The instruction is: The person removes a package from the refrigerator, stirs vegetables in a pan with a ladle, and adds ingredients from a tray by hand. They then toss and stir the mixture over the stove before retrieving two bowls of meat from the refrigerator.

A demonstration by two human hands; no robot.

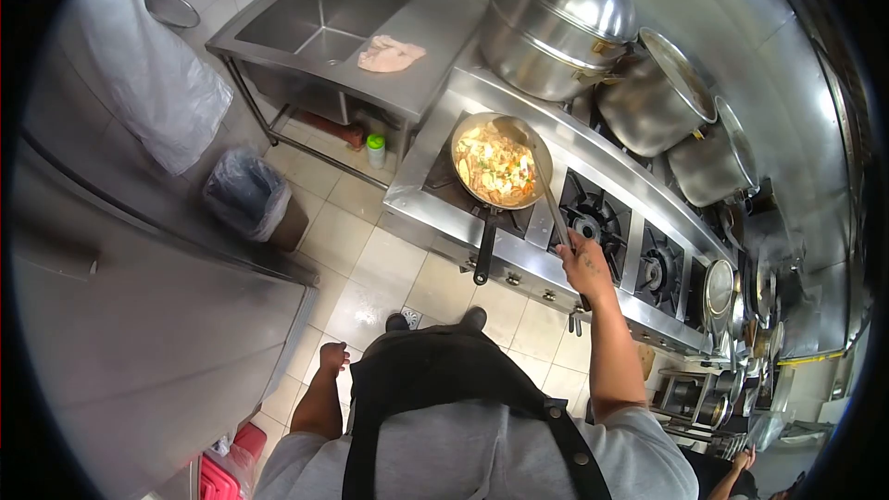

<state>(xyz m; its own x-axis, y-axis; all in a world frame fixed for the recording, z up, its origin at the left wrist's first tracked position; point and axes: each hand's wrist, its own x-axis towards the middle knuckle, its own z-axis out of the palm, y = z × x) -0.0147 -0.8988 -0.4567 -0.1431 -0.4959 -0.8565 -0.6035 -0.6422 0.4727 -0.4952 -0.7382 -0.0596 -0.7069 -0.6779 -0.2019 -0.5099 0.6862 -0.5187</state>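
Note:
My right hand (585, 264) is wrapped round the long metal handle of a ladle (550, 190), whose rounded head rests at the far right side of a frying pan (456, 167). The pan sits on the left end of the stove, its black handle (484, 250) pointing towards me. Inside is a mix of chopped food (495, 167) in yellow, white, orange and green pieces. My left hand (333, 356) hangs low at my side, away from the stove. Its fingers are curled, and no object shows in them.
Open burners (585, 225) continue right along the stove (417, 194). A big lidded steamer pot (556, 28) and tall stockpots (653, 97) stand behind. Left are a sink (324, 18) with a pinkish cloth (391, 54) beside it, and a lined bin (248, 193). Another person's hand (743, 459) shows lower right.

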